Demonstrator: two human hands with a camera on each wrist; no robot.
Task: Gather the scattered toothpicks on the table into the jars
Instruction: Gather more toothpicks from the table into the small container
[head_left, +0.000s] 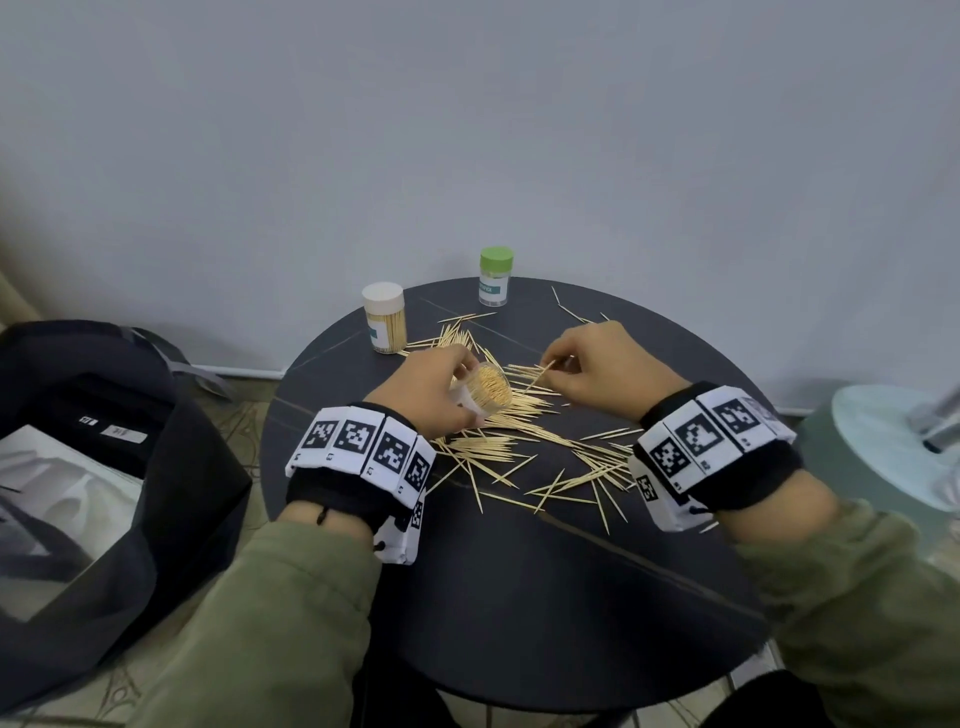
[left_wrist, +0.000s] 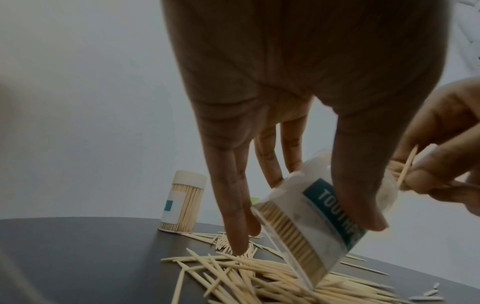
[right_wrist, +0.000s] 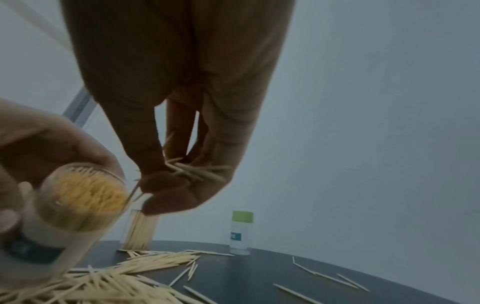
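Over the table, left hand grips tilted open jar; right hand pinches toothpicks w/ fingers curled

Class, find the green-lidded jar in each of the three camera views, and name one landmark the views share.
Head: green-lidded jar stands at the table's far edge, centre, against the wall.
Left wrist: not clearly in view; the left hand and the open jar it grips block that direction.
Right wrist: lower centre, upright on the table's far edge.
Shared landmark: the full white-lidded jar.
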